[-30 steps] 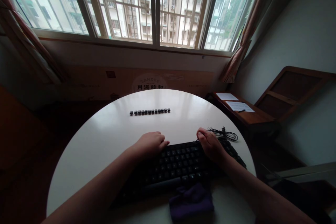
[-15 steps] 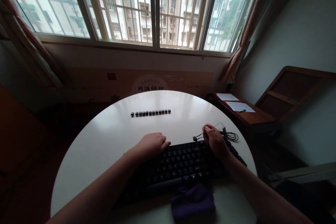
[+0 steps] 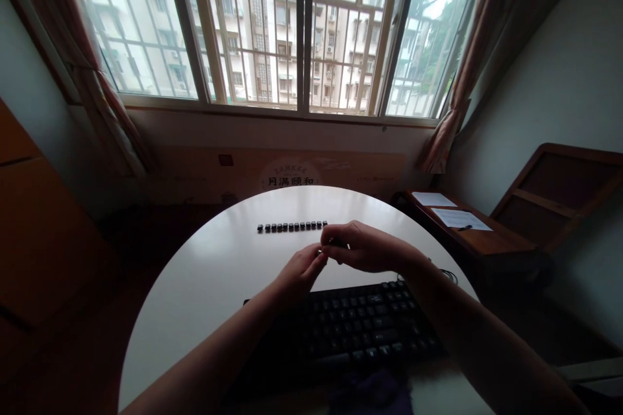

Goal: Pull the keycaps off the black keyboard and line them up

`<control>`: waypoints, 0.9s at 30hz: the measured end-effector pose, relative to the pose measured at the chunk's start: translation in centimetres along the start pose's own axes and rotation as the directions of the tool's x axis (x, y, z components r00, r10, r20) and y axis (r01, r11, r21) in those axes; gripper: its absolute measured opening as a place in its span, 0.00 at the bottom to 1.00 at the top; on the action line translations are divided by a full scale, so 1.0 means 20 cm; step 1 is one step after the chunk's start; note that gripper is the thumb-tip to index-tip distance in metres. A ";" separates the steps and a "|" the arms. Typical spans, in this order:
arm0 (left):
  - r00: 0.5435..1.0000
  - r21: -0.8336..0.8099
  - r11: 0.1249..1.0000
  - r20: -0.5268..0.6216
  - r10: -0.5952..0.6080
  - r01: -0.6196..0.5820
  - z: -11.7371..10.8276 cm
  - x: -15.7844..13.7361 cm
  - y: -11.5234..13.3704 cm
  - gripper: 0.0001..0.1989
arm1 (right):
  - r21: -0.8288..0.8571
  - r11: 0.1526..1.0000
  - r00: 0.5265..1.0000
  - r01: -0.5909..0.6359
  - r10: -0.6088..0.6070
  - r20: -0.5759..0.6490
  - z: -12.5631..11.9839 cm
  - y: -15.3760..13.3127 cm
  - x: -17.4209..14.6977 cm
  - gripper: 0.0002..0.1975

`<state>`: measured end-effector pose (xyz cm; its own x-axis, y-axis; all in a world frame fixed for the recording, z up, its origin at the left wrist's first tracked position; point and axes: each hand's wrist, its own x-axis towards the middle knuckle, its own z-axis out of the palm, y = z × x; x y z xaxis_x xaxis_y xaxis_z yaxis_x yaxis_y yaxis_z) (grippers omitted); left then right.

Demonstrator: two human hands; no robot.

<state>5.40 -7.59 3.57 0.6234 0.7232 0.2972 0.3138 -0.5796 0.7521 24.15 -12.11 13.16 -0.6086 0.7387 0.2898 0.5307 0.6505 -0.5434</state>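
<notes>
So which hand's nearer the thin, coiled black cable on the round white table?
Right. The right hand is left of the cable; the left hand is farther left, close against the right.

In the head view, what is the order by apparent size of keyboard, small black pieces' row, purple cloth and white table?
White table
Keyboard
Purple cloth, cut off by the picture's edge
Row of small black pieces

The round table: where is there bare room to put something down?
Bare on the round table: between its left edge and the left forearm; between the black keycaps and far edge. Crowded: around the keyboard, left hand, right hand and cable.
</notes>
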 end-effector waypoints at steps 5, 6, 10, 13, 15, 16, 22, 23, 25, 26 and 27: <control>0.991 -0.247 0.969 -0.133 -0.013 -0.020 0.02 0.01 -0.08 0.24 | 0.003 1.000 0.991 0.012 -0.012 0.132 -0.07 -0.02 0.13 0.14; 0.990 -0.302 0.953 -0.139 -0.025 -0.018 0.03 0.01 -0.09 0.23 | 0.011 1.000 0.990 0.016 -0.017 0.142 -0.07 -0.02 0.13 0.15; 0.987 -0.446 0.894 -0.126 -0.103 0.036 0.04 0.03 -0.12 0.17 | -0.047 0.998 0.995 0.049 -0.044 0.092 -0.06 0.02 0.13 0.17; 0.984 -0.522 0.850 -0.111 -0.138 0.061 0.03 0.04 -0.11 0.15 | -0.152 0.987 0.998 0.050 -0.056 -0.037 -0.08 0.05 0.12 0.17; 0.982 -0.558 0.827 -0.110 -0.152 0.066 0.03 0.04 -0.11 0.15 | -0.209 0.978 0.987 0.029 -0.061 -0.145 -0.10 0.08 0.12 0.13; 0.981 -0.568 0.820 -0.111 -0.157 0.067 0.03 0.04 -0.10 0.16 | -0.217 0.976 0.981 0.011 -0.053 -0.188 -0.10 0.09 0.13 0.12; 0.980 -0.600 0.797 -0.106 -0.169 0.072 0.03 0.04 -0.10 0.20 | -0.141 0.990 1.000 -0.020 0.018 -0.020 -0.01 0.18 0.18 0.18; 0.978 -0.605 0.793 -0.111 -0.174 0.072 0.03 0.04 -0.10 0.20 | -0.140 0.990 1.000 0.024 -0.022 0.017 0.01 0.20 0.18 0.18; 0.975 -0.616 0.784 -0.122 -0.186 0.073 0.03 0.04 -0.09 0.21 | -0.138 0.984 0.993 0.112 -0.105 0.056 0.04 0.22 0.20 0.16; 0.974 -0.619 0.781 -0.123 -0.190 0.075 0.02 0.05 -0.09 0.21 | -0.135 0.980 0.989 0.144 -0.136 0.063 0.05 0.23 0.20 0.14; 0.974 -0.620 0.781 -0.121 -0.189 0.075 0.02 0.05 -0.09 0.22 | -0.130 0.978 0.985 0.166 -0.159 0.064 0.05 0.24 0.21 0.12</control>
<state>5.78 -6.09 2.23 0.4618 0.8597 0.2182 -0.1519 -0.1657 0.9744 23.57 -6.12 10.86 -0.7216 0.6132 0.3212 0.4943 0.7813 -0.3811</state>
